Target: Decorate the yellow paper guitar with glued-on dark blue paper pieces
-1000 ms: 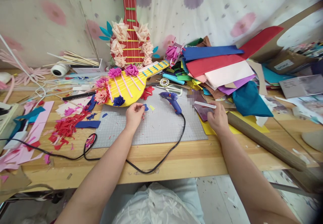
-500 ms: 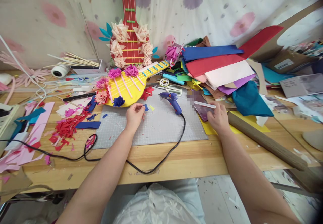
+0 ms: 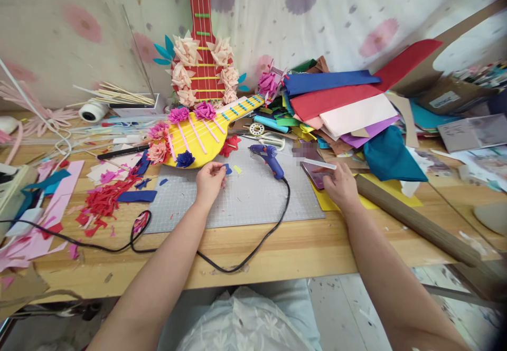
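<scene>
My left hand [image 3: 211,182] is over the grey cutting mat [image 3: 253,203], thumb and fingers pinched together. A small blue paper scrap [image 3: 227,169] is right at its fingertips; I cannot tell whether they grip it. The yellow paper guitar [image 3: 202,148] with paper flowers lies just beyond. My right hand [image 3: 341,186] is closed around the end of a translucent white glue stick [image 3: 320,163], above a dark phone [image 3: 312,176] partly covered by a blurred patch. Between my hands a blue glue gun [image 3: 269,158] rests on the mat.
A red paper guitar [image 3: 204,66] with pale flowers stands at the back. Coloured sheets [image 3: 340,95] are piled at the right, beside a brown tube [image 3: 415,219]. Red paper scraps [image 3: 105,203] lie at the left. The black cord [image 3: 273,229] loops along the front. White-handled scissors [image 3: 273,141] lie behind the gun.
The view has shifted very slightly. Both hands keep nearly the same pose and place; nothing has been picked up or let go.
</scene>
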Tool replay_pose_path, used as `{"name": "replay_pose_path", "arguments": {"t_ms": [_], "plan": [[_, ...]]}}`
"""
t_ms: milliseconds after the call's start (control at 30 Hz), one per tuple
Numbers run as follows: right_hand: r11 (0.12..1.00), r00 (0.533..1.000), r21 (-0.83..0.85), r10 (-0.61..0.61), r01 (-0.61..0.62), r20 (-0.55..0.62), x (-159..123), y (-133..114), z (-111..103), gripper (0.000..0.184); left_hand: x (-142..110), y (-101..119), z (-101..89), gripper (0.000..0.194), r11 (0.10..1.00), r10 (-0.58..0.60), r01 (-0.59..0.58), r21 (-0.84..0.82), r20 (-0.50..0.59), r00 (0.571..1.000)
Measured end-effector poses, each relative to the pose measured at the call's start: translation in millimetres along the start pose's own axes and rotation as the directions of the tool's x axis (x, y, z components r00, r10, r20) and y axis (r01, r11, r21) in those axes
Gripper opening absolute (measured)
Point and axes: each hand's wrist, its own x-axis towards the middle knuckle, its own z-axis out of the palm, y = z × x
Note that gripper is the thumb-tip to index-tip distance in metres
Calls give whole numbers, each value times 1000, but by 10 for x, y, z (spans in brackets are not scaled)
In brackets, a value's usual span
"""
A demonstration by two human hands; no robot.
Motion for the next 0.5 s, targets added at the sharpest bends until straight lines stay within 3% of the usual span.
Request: {"name": "replay_pose_path", "arguments": {"t_ms": [367, 500], "plan": [[987, 974, -12, 159, -163, -161, 14, 127, 64, 25, 0, 4, 1, 17, 999, -13, 13, -30, -6, 1000], [982, 924, 2, 177, -187, -339, 11, 139, 80, 27, 3, -2, 0, 16, 999, -4, 4, -36, 0, 1000]]}}
